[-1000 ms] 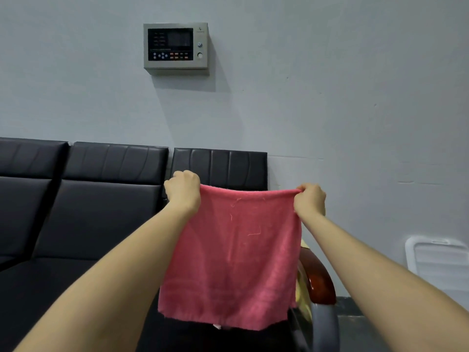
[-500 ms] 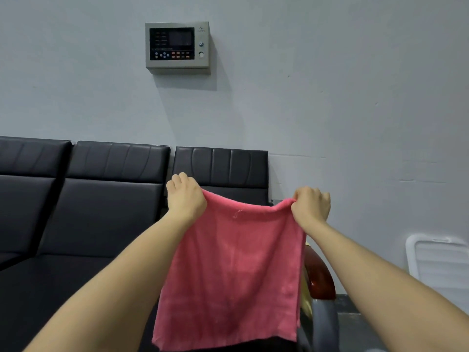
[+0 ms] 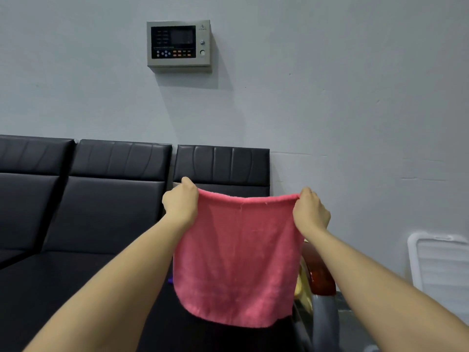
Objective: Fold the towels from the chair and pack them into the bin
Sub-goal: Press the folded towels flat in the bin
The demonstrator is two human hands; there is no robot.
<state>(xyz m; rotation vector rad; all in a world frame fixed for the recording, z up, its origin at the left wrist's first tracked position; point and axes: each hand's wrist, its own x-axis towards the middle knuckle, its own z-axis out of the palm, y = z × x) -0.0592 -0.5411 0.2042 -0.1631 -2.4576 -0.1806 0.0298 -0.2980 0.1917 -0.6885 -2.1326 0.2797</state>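
Towel: pink towel [image 3: 238, 260] hangs spread above black chair seat [image 3: 83, 280] | fingers: left hand [image 3: 181, 201] and right hand [image 3: 311, 212] each pinch a top corner | risk: uneven pull could skew the fold; a loose pinch drops a corner

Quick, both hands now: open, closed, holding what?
Left hand: closed, gripping the pink towel at its top corner.
Right hand: closed, gripping the other top corner.
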